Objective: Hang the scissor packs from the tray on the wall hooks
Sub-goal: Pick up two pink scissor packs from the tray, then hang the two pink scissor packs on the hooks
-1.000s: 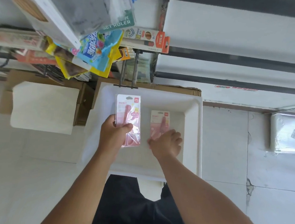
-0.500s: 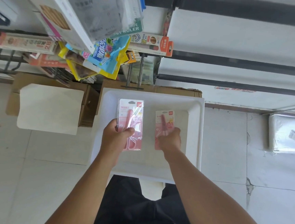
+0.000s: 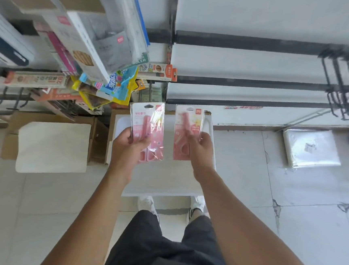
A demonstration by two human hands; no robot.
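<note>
Each of my hands holds one pink scissor pack upright above the white tray (image 3: 166, 182). My left hand (image 3: 129, 147) grips the lower part of the left scissor pack (image 3: 148, 128). The right scissor pack (image 3: 185, 129) is pinched along its right edge by my right hand (image 3: 200, 147). Both packs are lifted clear of the tray, their tops reaching the foot of the wall. Several bare black wall hooks (image 3: 348, 88) stick out at the upper right. The tray's inside is mostly hidden behind my hands and arms.
Hanging stationery packs (image 3: 88, 46) crowd the hooks at the upper left. A cardboard box with a white sheet (image 3: 52, 147) lies left of the tray. A plastic-wrapped white bundle (image 3: 311, 147) lies on the tiled floor at right. My feet stand just in front of the tray.
My right hand closed on the second pack and lifted it out of the tray. Both hands rose with their packs, and my view tilted up toward the wall.
</note>
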